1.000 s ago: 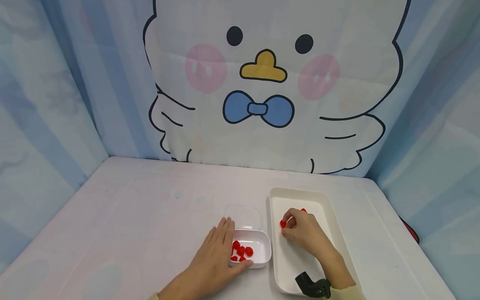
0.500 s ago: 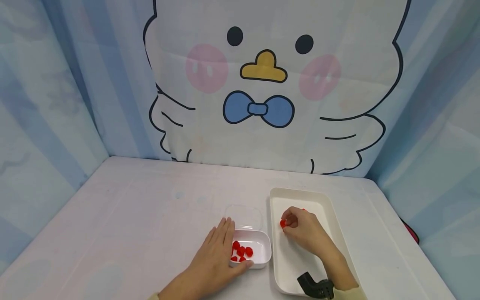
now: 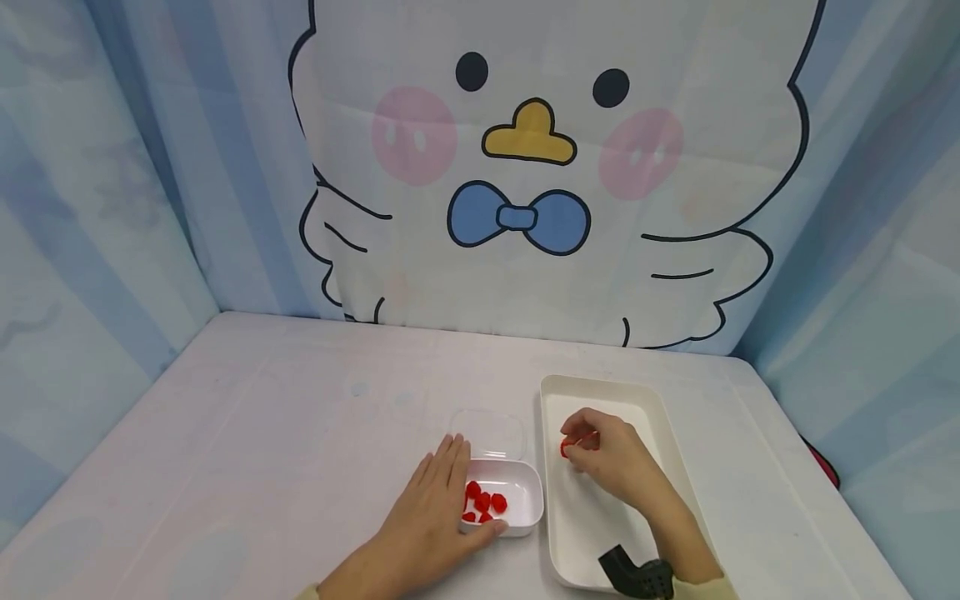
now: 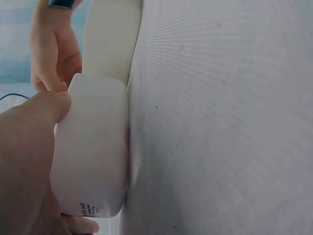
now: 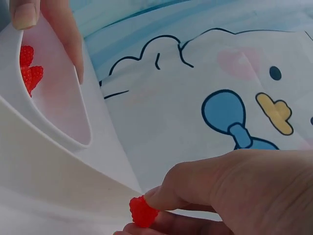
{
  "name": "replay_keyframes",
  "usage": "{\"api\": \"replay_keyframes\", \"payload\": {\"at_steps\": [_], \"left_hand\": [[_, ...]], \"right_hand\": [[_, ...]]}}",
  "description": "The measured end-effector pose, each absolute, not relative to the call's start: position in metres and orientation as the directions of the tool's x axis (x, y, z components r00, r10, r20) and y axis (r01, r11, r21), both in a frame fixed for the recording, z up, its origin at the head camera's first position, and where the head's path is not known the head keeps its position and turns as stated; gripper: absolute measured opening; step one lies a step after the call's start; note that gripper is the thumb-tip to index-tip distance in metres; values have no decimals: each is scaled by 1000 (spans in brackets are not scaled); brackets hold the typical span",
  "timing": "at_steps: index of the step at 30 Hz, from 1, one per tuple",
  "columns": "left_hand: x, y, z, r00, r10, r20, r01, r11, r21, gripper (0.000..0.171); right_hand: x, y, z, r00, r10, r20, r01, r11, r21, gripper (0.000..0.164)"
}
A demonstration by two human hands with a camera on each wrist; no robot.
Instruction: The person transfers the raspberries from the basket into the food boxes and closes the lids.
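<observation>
Right fingers [image 5: 178,188] shifted slightly; box [image 3: 527,502] holds raspberries [image 3: 482,502].

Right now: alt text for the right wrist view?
The right hand pinches a red raspberry-shaped piece in the foreground. At upper left, the left hand touches a white container with more red pieces inside; behind is a cartoon-printed backdrop.

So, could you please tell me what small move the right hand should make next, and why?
Probably lift the berry across to the box. The right hand pinches it over the tray, the box stands open right beside that tray, similar berries already lie inside, and the left hand rests against the box, which should help keep it steady.
</observation>
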State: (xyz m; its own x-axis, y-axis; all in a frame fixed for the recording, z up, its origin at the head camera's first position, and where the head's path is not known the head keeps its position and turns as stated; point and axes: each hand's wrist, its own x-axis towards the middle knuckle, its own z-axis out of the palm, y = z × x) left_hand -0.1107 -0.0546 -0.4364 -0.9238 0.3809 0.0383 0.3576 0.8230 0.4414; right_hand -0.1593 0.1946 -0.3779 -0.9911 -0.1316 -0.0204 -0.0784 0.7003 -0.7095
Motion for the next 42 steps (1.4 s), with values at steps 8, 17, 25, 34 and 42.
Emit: {"api": "replay_keyframes", "payload": {"at_steps": [8, 17, 25, 34, 42], "left_hand": [[-111, -55, -437, -923, 383, 46, 363, 823, 438, 100], [-111, -54, -437, -923, 382, 36, 357, 821, 445, 102], [-110, -55, -436, -925, 380, 31, 351, 817, 457, 102], [-110, -56, -435, -921, 388, 41, 364, 816, 450, 100], [-111, -56, -436, -917, 396, 52, 376, 812, 447, 99]], "right_hand": [[-160, 193, -378, -985, -171, -10, -102, 631, -769, 18], [-158, 188, -376, -975, -222, -17, -115, 568, -815, 16], [-154, 186, -372, -971, -239, 10, -144, 553, -820, 17], [-149, 179, -371, -950, -309, 45, -210, 524, -826, 15], [-145, 166, -372, -949, -315, 22, -216, 596, -773, 13]]}}
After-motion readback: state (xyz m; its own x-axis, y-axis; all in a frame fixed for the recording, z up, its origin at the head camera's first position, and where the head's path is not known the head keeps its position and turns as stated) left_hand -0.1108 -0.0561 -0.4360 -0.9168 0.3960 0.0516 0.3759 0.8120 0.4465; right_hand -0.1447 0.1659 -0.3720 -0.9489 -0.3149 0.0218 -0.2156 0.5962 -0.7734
